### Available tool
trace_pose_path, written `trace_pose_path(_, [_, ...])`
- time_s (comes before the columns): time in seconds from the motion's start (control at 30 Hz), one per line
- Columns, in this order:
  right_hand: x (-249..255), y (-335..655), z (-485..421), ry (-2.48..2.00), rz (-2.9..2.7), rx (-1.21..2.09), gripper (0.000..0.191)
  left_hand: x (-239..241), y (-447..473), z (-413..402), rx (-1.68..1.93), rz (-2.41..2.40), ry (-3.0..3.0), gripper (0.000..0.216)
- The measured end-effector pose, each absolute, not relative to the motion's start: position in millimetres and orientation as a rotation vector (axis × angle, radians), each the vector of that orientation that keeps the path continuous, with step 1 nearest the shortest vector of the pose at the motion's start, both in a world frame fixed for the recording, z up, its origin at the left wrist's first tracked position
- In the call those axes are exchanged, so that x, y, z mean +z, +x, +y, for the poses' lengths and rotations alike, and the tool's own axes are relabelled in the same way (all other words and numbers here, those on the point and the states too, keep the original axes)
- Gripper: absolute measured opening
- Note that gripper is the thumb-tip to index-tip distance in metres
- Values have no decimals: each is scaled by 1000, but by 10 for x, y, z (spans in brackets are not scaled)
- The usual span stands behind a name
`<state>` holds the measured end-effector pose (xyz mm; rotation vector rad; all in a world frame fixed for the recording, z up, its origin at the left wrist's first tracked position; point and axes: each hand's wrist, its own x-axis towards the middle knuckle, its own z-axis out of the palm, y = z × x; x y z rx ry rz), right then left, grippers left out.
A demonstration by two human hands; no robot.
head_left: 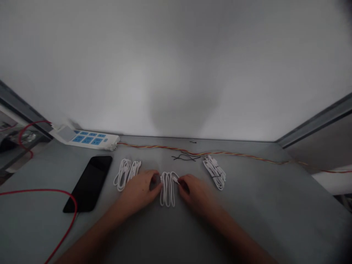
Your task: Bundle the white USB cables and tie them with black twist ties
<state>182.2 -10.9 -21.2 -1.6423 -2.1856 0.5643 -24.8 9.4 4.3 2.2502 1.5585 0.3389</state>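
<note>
A folded white cable lies on the grey table between my two hands. My left hand rests on the table at the cable's left side, fingers curled and pinching its upper end. My right hand sits at the cable's right side, fingertips pinching a connector on it. A second coiled white cable lies just left of my left hand. A third white cable, bound with a tie, lies to the right of my right hand.
A black phone lies at the left with a red wire by it. A white and blue power strip sits at the back left. A twisted red-yellow wire runs along the wall. Thin black ties lie behind the cables.
</note>
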Motion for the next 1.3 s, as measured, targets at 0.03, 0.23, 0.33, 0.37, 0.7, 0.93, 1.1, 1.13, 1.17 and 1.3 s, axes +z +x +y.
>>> trace_pose_path(0.03, [-201,1837,-102,-1655,-2143,619,17,35,-235,85,351,1562,2267,32])
trace_pose_path(0.23, [-208,1882,-70,-1561,-1861,963,19,-29,-177,88,477,1393,2263,26])
trace_pose_path(0.33, [-248,1881,-71,-1479,-1754,1093,25,-58,-158,93,608,1287,2211,31])
trace_pose_path(0.37, [-255,1879,-71,-1464,-1732,1132,27,-66,-150,90,641,1253,2199,34])
trace_pose_path(0.7, [-328,1877,-54,-1375,-1647,1290,17,-151,18,-30,602,1362,2204,37])
trace_pose_path(0.93, [-285,1908,-53,-1431,-1605,1319,13,-131,35,-26,550,1468,2345,33])
trace_pose_path(1.1, [-235,2066,2,-1619,-1621,1207,13,-97,-43,28,477,1586,2323,40])
trace_pose_path(1.13, [-230,2103,17,-1661,-1606,1191,12,-93,-65,40,488,1582,2309,41])
trace_pose_path(1.17, [-223,2138,31,-1696,-1581,1179,12,-88,-87,51,514,1580,2292,40])
trace_pose_path(1.3, [-154,2225,65,-1653,-1447,1191,20,-82,-162,101,746,1582,2147,36])
